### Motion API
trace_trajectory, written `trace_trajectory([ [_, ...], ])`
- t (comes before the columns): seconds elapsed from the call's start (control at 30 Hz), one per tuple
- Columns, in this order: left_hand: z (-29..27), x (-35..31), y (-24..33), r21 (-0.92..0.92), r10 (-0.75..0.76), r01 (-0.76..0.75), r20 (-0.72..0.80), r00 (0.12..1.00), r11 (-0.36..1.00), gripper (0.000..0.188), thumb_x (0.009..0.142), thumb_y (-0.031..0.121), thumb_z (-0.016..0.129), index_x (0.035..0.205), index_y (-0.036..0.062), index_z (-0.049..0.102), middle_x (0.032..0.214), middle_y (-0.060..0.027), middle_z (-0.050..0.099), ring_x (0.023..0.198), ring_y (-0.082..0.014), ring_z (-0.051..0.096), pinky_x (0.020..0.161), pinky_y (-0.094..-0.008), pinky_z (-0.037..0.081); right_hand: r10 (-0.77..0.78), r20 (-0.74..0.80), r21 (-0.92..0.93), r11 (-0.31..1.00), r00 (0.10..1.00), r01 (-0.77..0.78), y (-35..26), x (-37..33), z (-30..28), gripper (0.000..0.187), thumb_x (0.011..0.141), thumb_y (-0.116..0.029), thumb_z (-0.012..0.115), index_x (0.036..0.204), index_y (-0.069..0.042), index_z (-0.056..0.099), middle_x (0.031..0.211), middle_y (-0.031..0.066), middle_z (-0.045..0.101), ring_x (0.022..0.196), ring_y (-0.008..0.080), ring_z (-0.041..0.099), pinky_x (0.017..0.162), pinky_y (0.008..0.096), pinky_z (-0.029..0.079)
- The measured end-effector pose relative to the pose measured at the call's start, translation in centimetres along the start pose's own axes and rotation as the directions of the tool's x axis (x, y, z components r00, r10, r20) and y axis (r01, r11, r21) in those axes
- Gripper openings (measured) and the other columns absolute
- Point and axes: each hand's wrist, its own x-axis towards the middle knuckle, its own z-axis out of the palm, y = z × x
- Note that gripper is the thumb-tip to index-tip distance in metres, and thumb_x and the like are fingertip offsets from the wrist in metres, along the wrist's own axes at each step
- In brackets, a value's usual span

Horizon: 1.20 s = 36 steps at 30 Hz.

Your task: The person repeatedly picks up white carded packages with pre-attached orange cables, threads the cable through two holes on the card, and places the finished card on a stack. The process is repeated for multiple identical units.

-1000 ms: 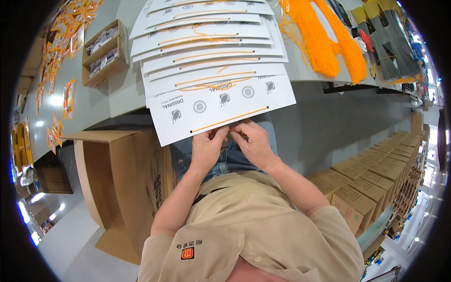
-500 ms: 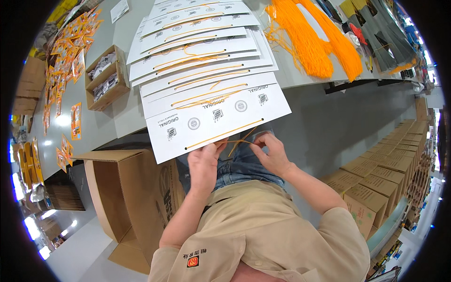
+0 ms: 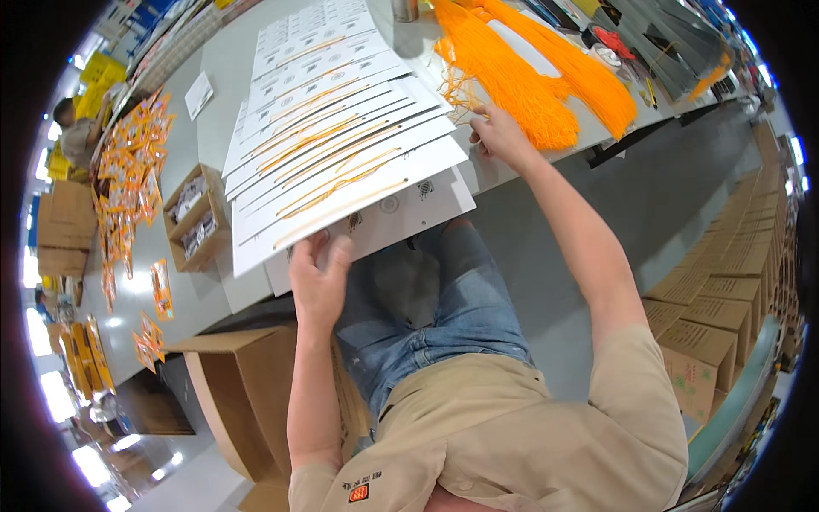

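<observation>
A stack of white printed cards [image 3: 341, 145] lies overlapped on the grey table, with orange cords [image 3: 341, 183] threaded through holes along their edges. My left hand [image 3: 317, 277] is at the near edge of the stack, fingers curled round the edge of a raised white card [image 3: 264, 243]. Another white card [image 3: 409, 213] shows beneath it. To the right of the stack, my right hand [image 3: 503, 138] is stretched out over the table edge, its fingertips closed at the loose strands of orange cord [image 3: 461, 92]. Beside it lies a large bundle of orange cords [image 3: 533, 102].
A divided cardboard box [image 3: 198, 218] with small packets stands left of the stack. Orange packets [image 3: 128, 171] are strewn further left. An open carton [image 3: 230, 384] stands below the table. Rows of closed cartons [image 3: 704, 307] line the right side. A person [image 3: 81, 132] is at the far left.
My right hand has left the cord at the front card and moved up and right to the loose cords. My left hand has shifted left, and the near cards now sit at a different angle.
</observation>
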Motion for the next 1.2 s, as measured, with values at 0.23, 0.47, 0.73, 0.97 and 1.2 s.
trace_trajectory([
  [0.23,-1.7,-0.9,-1.2,0.693,0.093,-0.234,0.235,0.967,0.682,0.062,0.085,0.034,0.078,0.128,-0.0053,0.058,0.117,-0.0300,0.063,0.113,-0.0465,0.054,0.101,-0.0479,0.043,-0.383,0.041,-0.579,0.743,0.923,0.334,0.7,1.4,-1.3,0.015,0.089,-0.011,0.060,0.096,-0.002,0.071,0.080,0.0151,0.068,0.080,0.0340,0.068,0.072,0.0436,0.055],
  [0.47,-2.0,-0.8,-0.8,0.721,0.028,-0.178,0.214,0.976,0.669,0.054,0.086,0.035,0.076,0.120,-0.0047,0.064,0.111,-0.0284,0.065,0.105,-0.0443,0.058,0.094,-0.0491,0.045,-0.511,0.497,-0.616,0.362,0.702,0.700,-0.6,2.6,0.1,0.008,0.086,-0.011,0.064,0.091,-0.005,0.069,0.090,0.0171,0.067,0.087,0.0387,0.068,0.075,0.0467,0.054],
  [0.73,-3.1,0.8,-1.5,0.498,0.264,-0.266,0.076,0.961,0.826,0.024,0.091,0.017,0.068,0.098,-0.0056,0.071,0.082,-0.0259,0.066,0.082,-0.0457,0.062,0.076,-0.0469,0.050,-0.494,0.459,-0.702,0.308,0.738,0.642,1.9,-2.4,0.5,0.012,0.085,-0.010,0.063,0.086,0.001,0.060,0.084,0.0197,0.066,0.086,0.0400,0.067,0.074,0.0491,0.053],
  [0.97,-2.6,-0.7,-1.6,0.700,0.253,-0.356,0.251,0.934,0.619,0.043,0.090,0.031,0.074,0.121,0.0019,0.069,0.112,-0.0232,0.068,0.107,-0.0439,0.059,0.095,-0.0484,0.046,-0.513,0.375,-0.626,0.474,0.772,0.619,3.2,-6.9,-0.8,0.012,0.086,-0.010,0.064,0.086,0.000,0.057,0.088,0.0206,0.064,0.088,0.0416,0.063,0.074,0.0490,0.050],
  [1.2,-3.3,-0.5,-1.4,0.660,0.248,-0.391,0.304,0.920,0.642,0.034,0.091,0.029,0.072,0.114,0.0035,0.072,0.106,-0.0170,0.070,0.100,-0.0386,0.063,0.088,-0.0448,0.050,-0.499,0.283,-0.561,0.606,0.819,0.564,3.4,-10.6,-0.4,0.009,0.088,-0.009,0.061,0.089,-0.001,0.058,0.087,0.0190,0.064,0.086,0.0400,0.063,0.075,0.0466,0.051],
])
